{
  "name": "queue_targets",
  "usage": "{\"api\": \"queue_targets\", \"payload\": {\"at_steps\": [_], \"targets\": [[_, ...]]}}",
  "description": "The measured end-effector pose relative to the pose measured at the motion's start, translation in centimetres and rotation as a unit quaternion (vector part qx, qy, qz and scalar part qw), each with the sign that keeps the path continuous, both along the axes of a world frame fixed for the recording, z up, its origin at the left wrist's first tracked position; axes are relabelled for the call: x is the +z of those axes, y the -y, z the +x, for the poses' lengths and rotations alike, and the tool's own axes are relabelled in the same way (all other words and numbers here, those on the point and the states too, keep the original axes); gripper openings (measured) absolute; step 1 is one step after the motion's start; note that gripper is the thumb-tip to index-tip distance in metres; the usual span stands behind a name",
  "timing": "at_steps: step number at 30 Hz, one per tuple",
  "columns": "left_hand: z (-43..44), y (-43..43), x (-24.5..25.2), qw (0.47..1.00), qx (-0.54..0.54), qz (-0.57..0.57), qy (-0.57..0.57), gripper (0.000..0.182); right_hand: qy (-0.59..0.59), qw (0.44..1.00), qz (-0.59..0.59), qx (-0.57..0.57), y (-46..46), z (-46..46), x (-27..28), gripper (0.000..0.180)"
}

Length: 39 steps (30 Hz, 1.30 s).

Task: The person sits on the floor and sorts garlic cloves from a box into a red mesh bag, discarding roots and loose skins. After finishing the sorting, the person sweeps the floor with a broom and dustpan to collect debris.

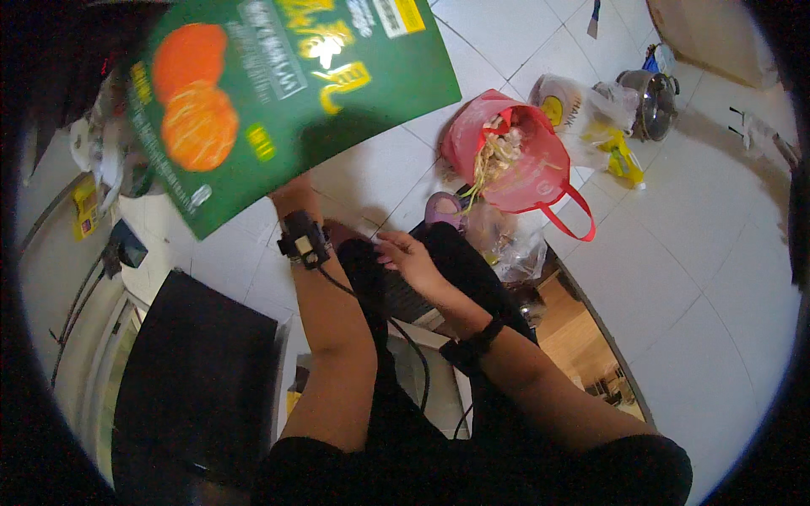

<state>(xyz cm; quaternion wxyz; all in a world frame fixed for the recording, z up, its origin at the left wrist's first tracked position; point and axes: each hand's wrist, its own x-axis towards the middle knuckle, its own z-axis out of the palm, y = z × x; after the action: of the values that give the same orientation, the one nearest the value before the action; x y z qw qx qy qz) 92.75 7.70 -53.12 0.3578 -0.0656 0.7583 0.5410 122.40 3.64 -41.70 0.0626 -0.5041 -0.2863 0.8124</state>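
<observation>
A large green carton point(380, 95) with mandarin oranges pictured on it spans the upper left, close to the camera and tilted. My left forearm reaches up to its lower edge; the left hand itself is hidden behind the carton, so its grip cannot be seen. My right hand point(411, 262) hovers over my lap near the knees, fingers loosely curled and apart, with no object clearly visible in them. Ahead of my right knee stands a red bag point(538, 171), its mouth towards me. Pale scraps and dry yellowish stalks point(490, 155) lie inside and hang over its rim.
Beside the red bag lie a crumpled clear plastic bag point(516, 243) and a white plastic bag point(557, 104). Farther right are a yellow pouch point(623, 158) and a lidded metal pot point(652, 104). A scraper point(593, 22) lies on the tiles. A black panel point(196, 379) stands at my left.
</observation>
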Motion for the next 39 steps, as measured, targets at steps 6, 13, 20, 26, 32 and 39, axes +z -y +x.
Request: {"api": "queue_targets", "payload": {"at_steps": [6, 13, 20, 26, 32, 39], "targets": [[1.1, -6.8, -8.0, 0.998, -0.056, -0.016, 0.041, 0.031, 0.063, 0.989, 0.113, 0.074, -3.1, 0.5, -0.1, 0.031], [1.1, -10.7, -10.1, 0.996, -0.087, -0.034, 0.008, 0.032, 0.104, 0.986, 0.111, 0.061, -4.0, 1.8, -0.7, 0.029], [-4.0, -10.1, -8.4, 0.995, -0.064, 0.071, 0.028, 0.036, 0.127, 0.975, 0.18, 0.007, -3.7, 2.6, -0.8, 0.03], [-4.2, -11.5, -6.1, 0.914, -0.281, -0.242, -0.168, 0.034, 0.174, 0.96, 0.217, 0.03, -4.9, 5.2, -2.2, 0.032], [-3.2, -11.8, 10.5, 0.948, -0.097, 0.015, -0.301, 0.041, 0.104, 0.99, 0.071, -0.067, -3.7, 7.1, 0.9, 0.033], [8.3, -10.5, 38.7, 0.847, -0.271, 0.269, -0.369, 0.058, 0.015, 0.969, -0.13, -0.212, -7.3, 16.0, 18.5, 0.057]]}}
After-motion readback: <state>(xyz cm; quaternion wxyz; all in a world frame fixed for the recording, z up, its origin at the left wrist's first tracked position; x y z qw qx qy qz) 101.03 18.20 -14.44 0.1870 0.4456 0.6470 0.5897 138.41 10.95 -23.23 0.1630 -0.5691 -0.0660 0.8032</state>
